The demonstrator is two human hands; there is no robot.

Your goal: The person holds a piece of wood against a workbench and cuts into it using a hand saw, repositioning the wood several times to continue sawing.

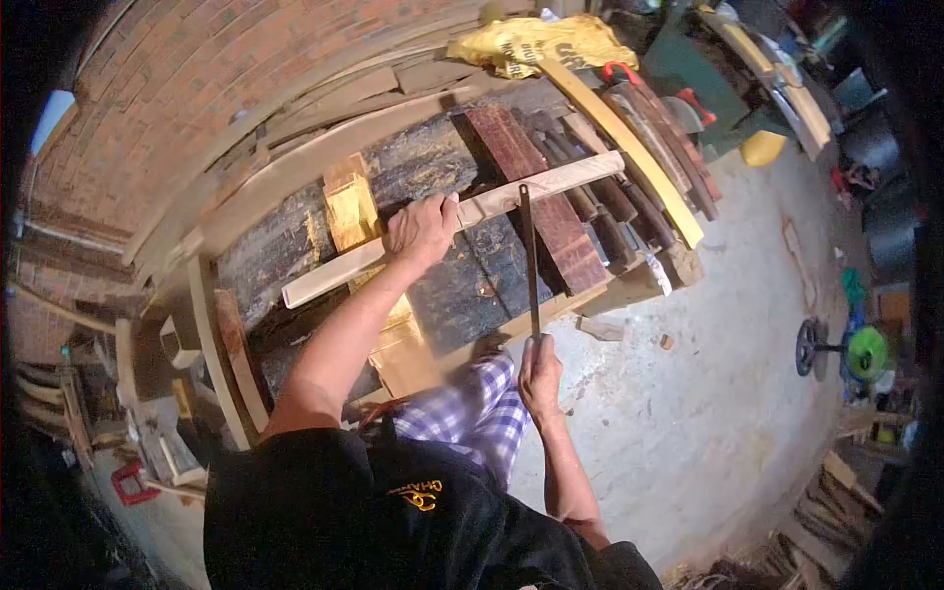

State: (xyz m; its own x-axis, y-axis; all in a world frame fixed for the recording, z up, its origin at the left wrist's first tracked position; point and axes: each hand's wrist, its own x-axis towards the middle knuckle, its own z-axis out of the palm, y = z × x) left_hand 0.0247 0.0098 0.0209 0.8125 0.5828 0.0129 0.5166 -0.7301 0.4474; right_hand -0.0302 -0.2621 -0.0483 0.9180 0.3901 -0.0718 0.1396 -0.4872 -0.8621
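Observation:
My left hand (421,230) presses down on a long pale wooden strip (551,182) that lies across a dark, worn workbench (295,236). My right hand (539,377) grips the handle end of a thin dark hand saw (529,256), held edge-on, whose far tip meets the pale strip just right of my left hand. A reddish-brown plank (536,187) lies under the strip. My knee in checked blue-and-white cloth (472,408) is raised against the bench's near edge.
Yellowish wood blocks (349,202) sit on the bench left of my hand. Dark planks and a curved yellow slat (629,147) are stacked at the right. A yellow sack (536,41) lies behind. Concrete floor (728,374) spreads right, with scrap wood and a green-wheeled tool (855,351).

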